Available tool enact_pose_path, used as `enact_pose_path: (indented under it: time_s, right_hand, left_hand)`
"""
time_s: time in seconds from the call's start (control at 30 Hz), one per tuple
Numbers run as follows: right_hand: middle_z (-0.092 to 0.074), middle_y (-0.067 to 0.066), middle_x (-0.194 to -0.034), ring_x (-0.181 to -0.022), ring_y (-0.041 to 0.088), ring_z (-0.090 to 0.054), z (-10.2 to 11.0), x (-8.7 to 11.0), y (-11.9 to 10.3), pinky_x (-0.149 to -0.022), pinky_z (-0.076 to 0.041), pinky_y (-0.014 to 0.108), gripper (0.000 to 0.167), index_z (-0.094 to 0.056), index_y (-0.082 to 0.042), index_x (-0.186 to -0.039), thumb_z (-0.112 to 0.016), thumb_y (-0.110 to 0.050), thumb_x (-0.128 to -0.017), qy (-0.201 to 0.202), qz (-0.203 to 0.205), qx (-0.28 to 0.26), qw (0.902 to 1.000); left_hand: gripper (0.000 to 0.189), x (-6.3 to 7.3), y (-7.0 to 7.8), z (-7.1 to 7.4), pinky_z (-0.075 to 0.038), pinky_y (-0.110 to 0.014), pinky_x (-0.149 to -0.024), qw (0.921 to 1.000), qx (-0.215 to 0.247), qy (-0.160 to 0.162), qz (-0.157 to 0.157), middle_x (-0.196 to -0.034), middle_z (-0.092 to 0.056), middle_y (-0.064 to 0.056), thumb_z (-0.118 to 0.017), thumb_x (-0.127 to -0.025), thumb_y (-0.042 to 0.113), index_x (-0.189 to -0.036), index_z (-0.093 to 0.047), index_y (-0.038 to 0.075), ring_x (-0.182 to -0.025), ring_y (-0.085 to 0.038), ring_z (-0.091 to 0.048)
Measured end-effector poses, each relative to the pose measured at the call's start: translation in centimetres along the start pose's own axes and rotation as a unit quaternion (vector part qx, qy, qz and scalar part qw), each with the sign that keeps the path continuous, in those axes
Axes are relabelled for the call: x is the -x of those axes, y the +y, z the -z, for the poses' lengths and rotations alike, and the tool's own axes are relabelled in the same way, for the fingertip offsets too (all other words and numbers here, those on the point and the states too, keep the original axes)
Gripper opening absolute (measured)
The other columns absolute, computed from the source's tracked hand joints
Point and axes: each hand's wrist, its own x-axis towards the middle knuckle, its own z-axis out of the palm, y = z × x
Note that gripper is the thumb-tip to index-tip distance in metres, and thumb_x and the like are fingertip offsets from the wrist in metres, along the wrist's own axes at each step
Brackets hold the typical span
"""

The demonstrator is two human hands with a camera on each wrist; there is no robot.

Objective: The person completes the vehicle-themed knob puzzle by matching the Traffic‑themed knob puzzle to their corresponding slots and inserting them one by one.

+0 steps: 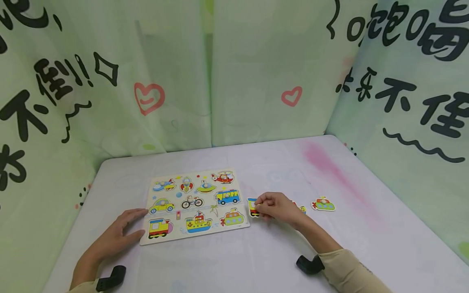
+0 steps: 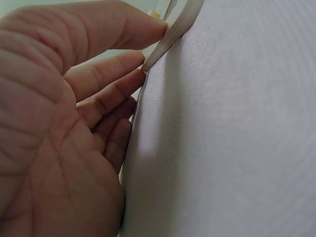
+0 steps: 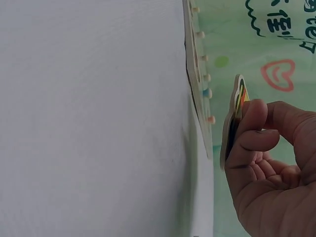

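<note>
A flat puzzle board (image 1: 179,239) printed with vehicles lies on the table, left of centre. My left hand (image 1: 119,232) rests against its left edge, thumb and fingertips touching it with fingers fairly straight; the left wrist view shows the thumb (image 2: 143,24) at the board's rim. Just right of the board, my right hand (image 1: 280,207) pinches a wooden train piece (image 1: 252,207) between thumb and fingers. In the right wrist view this train piece (image 3: 231,123) is edge-on and held off the table. The hand hides part of the train's picture.
A loose submarine piece (image 1: 323,204) lies to the right of the right hand. Another piece (image 1: 302,209) is mostly hidden behind that hand. Small knobs (image 3: 207,93) stick up from the board. The white-covered table (image 1: 220,268) meets printed green curtains (image 1: 249,114) at its back and sides.
</note>
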Motion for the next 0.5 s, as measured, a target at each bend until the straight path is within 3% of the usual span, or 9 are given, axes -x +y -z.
enact_pose_path:
  time_s: [0.5]
  right_hand:
    - [-0.066, 0.001, -0.074, -0.068, 0.013, -0.059, -2.2, -1.0, -2.5, -0.062, -0.049, 0.022, 0.02, -0.064, 0.001, -0.108, -0.069, -0.016, -0.097, -0.025, -0.004, -0.048, 0.9985]
  left_hand:
    - [0.059, 0.0, 0.0, -0.1, -0.031, -0.073, -0.109, 1.0, -0.008, 0.003, 0.001, -0.147, -0.047, -0.025, -0.078, -0.09, 0.016, -0.143, -0.055, 0.004, -0.139, -0.05, -0.037]
